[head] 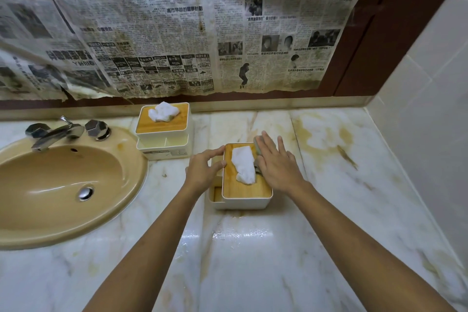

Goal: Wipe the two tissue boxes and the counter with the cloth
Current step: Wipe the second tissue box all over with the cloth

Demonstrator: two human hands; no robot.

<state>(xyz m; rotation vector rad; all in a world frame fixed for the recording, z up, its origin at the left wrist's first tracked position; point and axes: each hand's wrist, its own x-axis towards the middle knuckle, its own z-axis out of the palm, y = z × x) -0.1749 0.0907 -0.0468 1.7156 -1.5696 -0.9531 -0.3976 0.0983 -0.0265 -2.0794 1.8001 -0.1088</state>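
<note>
Two white tissue boxes with wooden lids stand on the marble counter (253,248). The near tissue box (243,191) sits mid-counter with a white tissue lying on its lid. My left hand (202,171) grips its left edge, thumb on the lid. My right hand (276,162) lies flat on a grey cloth (258,145), pressing it onto the lid's right side; most of the cloth is hidden under the palm. The far tissue box (163,132) stands against the back wall with a tissue poking up from its lid.
A tan sink (63,185) with a chrome faucet (54,134) fills the left. Old newspaper (177,33) covers the wall behind. A tiled wall (430,121) closes off the right side. Brown stains (326,134) mark the counter right of the near box.
</note>
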